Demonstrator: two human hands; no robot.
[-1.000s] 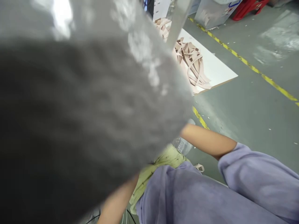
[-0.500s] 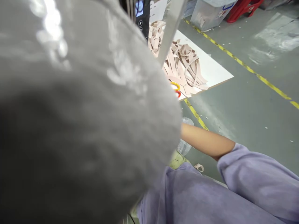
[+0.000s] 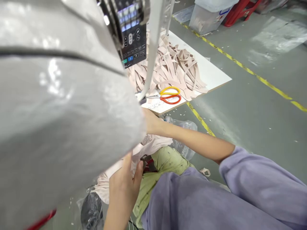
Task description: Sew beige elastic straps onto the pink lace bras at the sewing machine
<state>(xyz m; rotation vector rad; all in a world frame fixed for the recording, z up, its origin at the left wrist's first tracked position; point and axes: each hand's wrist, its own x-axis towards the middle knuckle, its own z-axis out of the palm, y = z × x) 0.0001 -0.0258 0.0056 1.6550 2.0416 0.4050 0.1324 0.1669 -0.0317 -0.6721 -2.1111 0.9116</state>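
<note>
My left hand (image 3: 123,182) rests at the lower middle by pale pink fabric (image 3: 103,188), its thumb and index finger spread; the other fingertips are hidden. Reaching in from the right, my right hand (image 3: 153,123) lies beside the upper part of that fabric, below the board's corner. Its fingers disappear behind a large, blurred, shiny grey-white shape (image 3: 72,127) close to the camera, so I cannot see whether they hold anything. Beyond the right hand, scissors (image 3: 170,95) with one yellow and one red handle lie on a white board (image 3: 213,75).
Pale pink fabric strips (image 3: 177,67) are heaped on the board, behind an upright metal bar (image 3: 154,44). A black control panel (image 3: 134,48) stands at the top. A clear plastic bin (image 3: 206,17) and a red stool (image 3: 242,12) sit on the floor beyond yellow tape (image 3: 230,57).
The view has shifted and the grey-white shape covers less of it. Both hands, the pink fabric, the whole scissors handles and more of the control panel have come into sight.
</note>
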